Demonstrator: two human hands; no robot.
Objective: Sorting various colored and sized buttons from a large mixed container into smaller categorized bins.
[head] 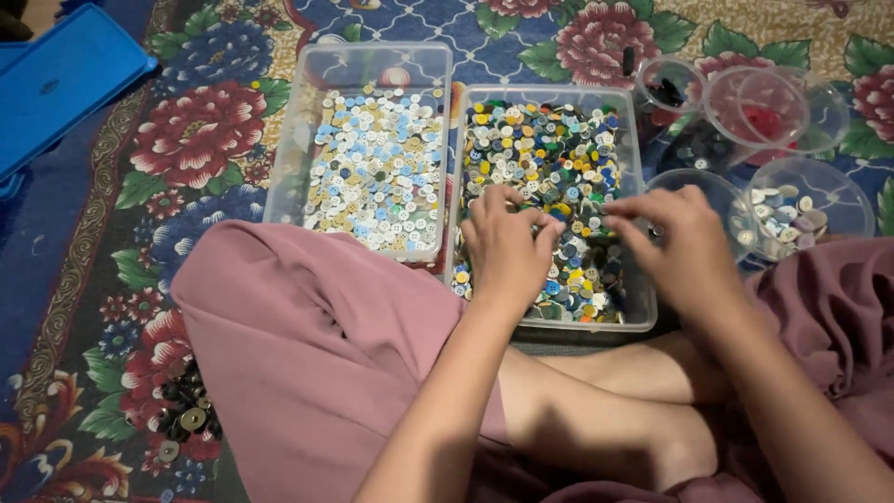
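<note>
Mixed-colour buttons [559,177] fill the clear tub [643,307] on the floral carpet [196,130], beside the tub of pale buttons [372,168]. Left hand [507,247] rests on the heap, fingers curled loosely, grasping nothing visible; right hand [684,242] pinches — contents hidden. Best spread thin — pick singly.

Blue lid [65,79], floral rug [200,130] (perhaps carpet)
</note>
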